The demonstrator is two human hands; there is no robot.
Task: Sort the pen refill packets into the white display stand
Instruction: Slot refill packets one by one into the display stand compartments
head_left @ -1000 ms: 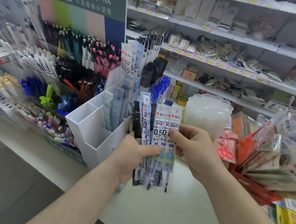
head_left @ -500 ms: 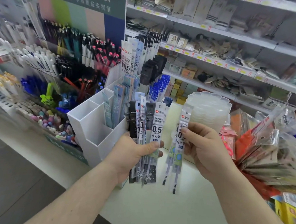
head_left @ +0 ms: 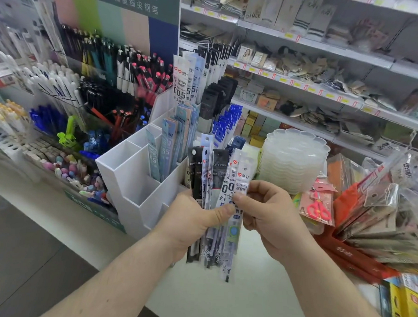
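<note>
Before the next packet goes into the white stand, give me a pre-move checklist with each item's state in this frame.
1. Left hand grips the bundle of refill packets: ok.
2. Right hand pinches one white 0.5 packet: ok.
3. That packet is clear of the bundle: not ok, it overlaps the neighbouring packets.
4. White display stand has an open front compartment: ok.
5. Matching white 0.5 packets stand in the stand's back row: ok, though whether there is room left there cannot be told.
6. Path from the hands to the stand is unobstructed: ok, the stand is right behind the bundle.
</note>
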